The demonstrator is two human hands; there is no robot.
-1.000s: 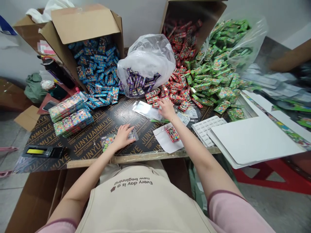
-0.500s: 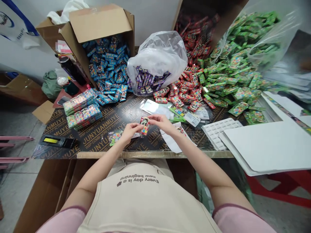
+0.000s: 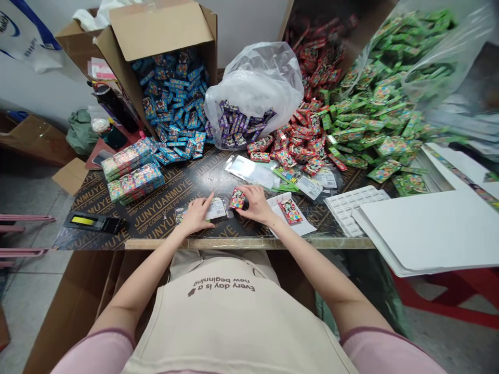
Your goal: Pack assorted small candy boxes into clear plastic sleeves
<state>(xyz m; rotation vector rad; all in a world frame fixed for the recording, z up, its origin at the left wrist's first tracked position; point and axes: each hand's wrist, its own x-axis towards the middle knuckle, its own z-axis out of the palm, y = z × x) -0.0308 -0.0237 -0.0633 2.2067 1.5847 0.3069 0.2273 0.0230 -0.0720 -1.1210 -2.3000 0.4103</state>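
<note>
My right hand pinches a small red printed packet between thumb and fingers, just above the dark plywood tabletop. Fingers apart, my left hand rests over a flat printed pouch with a white label, which it partly covers. Beside my right wrist, another red packet lies on a white sheet. Beyond my hands are a clear pouch and a green printed pouch.
Blue packets spill from a carton. Purple packets fill a plastic bag. Red packets and green packets are heaped right. Stacked bundles, a black tool, label sheets and white boards surround the workspace.
My left hand has let go of the red packet and moved left and down onto the labelled pouch. The right hand keeps the packet, now lower and slightly right.
</note>
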